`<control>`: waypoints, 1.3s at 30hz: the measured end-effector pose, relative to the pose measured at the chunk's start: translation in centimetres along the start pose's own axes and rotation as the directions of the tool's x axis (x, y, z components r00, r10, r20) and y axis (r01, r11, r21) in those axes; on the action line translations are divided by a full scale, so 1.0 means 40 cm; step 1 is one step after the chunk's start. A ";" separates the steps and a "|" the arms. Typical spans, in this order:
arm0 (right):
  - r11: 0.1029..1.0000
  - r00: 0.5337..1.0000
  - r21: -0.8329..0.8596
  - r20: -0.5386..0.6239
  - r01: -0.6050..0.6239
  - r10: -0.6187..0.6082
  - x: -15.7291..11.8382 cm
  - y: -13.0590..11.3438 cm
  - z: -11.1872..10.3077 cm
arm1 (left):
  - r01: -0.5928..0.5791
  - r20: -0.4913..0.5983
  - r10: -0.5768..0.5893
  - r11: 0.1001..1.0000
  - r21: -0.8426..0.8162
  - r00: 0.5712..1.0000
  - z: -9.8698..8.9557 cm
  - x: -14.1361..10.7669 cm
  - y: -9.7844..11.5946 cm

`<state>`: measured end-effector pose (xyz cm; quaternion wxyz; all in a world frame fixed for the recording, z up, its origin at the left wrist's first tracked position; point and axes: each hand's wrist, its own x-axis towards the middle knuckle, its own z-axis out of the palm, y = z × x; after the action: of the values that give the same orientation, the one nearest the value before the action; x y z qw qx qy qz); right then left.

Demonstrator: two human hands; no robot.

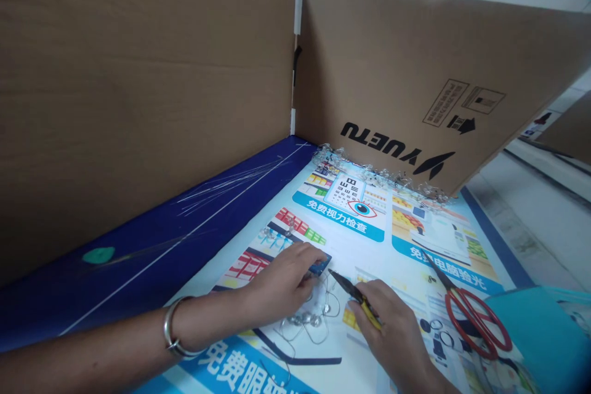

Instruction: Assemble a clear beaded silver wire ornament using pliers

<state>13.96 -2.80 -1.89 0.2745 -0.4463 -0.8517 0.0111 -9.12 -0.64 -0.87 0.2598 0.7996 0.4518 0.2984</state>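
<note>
My left hand (pixel 289 280), with a silver bangle at the wrist, pinches a small dark blue piece (pixel 322 265) between thumb and fingers. Thin bent wire (pixel 333 315) with clear round beads (pixel 307 319) lies or hangs just below that hand; whether the wire joins the blue piece is hard to see. Wrapped around yellow-and-black handles, my right hand (pixel 392 326) grips a pair of pliers (pixel 353 290). Their dark narrow tip points left, close to the blue piece. I cannot make out whether the jaws touch anything.
Red-handled scissors (pixel 478 320) rest at right beside a turquoise item (pixel 540 335). Many wire-and-bead pieces (pixel 392 181) line the base of a cardboard panel (pixel 392 74). Straight wires (pixel 226 188) and a green lump (pixel 98 255) lie on the blue surface at left. A printed poster (pixel 369 255) covers the work surface.
</note>
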 end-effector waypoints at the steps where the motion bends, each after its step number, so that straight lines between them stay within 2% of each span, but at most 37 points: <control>1: 1.000 1.000 -0.002 -0.008 0.001 -0.001 -0.001 0.000 0.000 | 0.018 -0.025 -0.017 1.000 0.015 1.000 -0.003 -0.004 0.000; 5: 1.000 1.000 -0.010 -0.009 -0.008 0.008 -0.002 0.000 0.003 | 0.076 -0.055 -0.074 0.997 0.030 0.996 -0.014 -0.013 -0.005; 10: 1.000 0.999 0.004 -0.016 0.029 -0.029 0.002 -0.008 0.007 | 0.070 -0.036 -0.070 0.997 0.022 0.997 -0.013 -0.011 -0.007; 17: 0.999 0.999 0.027 0.013 0.047 -0.047 0.010 -0.015 0.001 | 0.125 0.022 -0.125 0.991 -0.044 0.992 -0.009 -0.011 0.015; 23: 0.998 0.999 0.057 0.031 0.013 -0.015 0.007 -0.015 -0.003 | 0.168 0.096 -0.155 0.973 -0.155 0.983 -0.011 -0.013 0.037; 31: 0.997 1.000 0.071 0.006 -0.008 0.008 0.000 -0.007 -0.005 | 0.196 0.211 -0.139 0.941 -0.276 0.968 -0.015 -0.018 0.035; 39: 0.994 1.000 0.105 0.016 -0.013 0.012 -0.002 -0.005 -0.004 | 0.216 0.177 -0.173 0.940 -0.264 0.969 -0.001 -0.021 0.033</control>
<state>13.94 -3.02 -1.74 0.2911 -0.4364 -0.8492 0.0608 -8.76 -1.96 -0.14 0.4324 0.7262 0.4608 0.2707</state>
